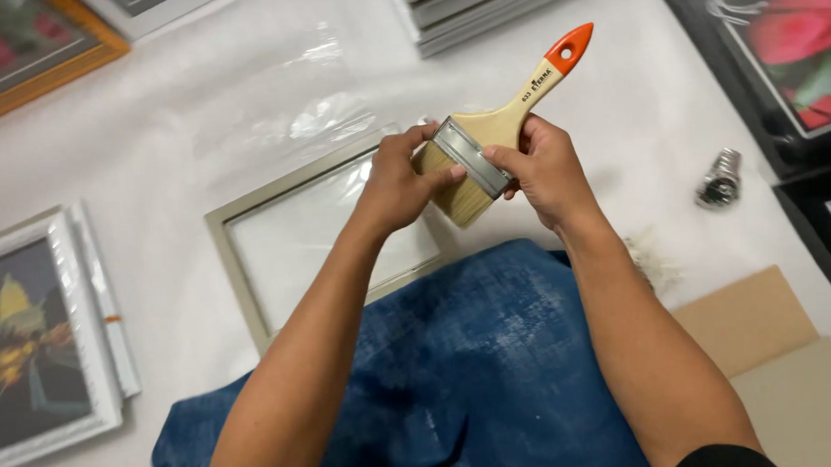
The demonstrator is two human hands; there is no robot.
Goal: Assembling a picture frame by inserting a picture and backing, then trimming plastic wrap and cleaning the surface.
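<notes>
Paintbrush (495,129): flat, pale wood, orange-tipped handle; long axis slanting up and right. Right hand (542,169) closed on ferrule and handle; left hand (400,183) pinching bristles, equally near. Below brush: empty grey frame (242,276) on white sheeted surface (199,112); blue denim (475,369) nearer; framed pictures around.

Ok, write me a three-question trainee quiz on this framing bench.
1. True or false: both hands are on the paintbrush.
2. What lies directly under the hands? A) the empty grey frame B) the metal watch C) the cardboard sheets
3. Fill in: the tip of the brush handle is coloured ____.

Key
1. True: the left hand grips the bristles, and the right hand holds the ferrule and handle.
2. A
3. Orange
</notes>
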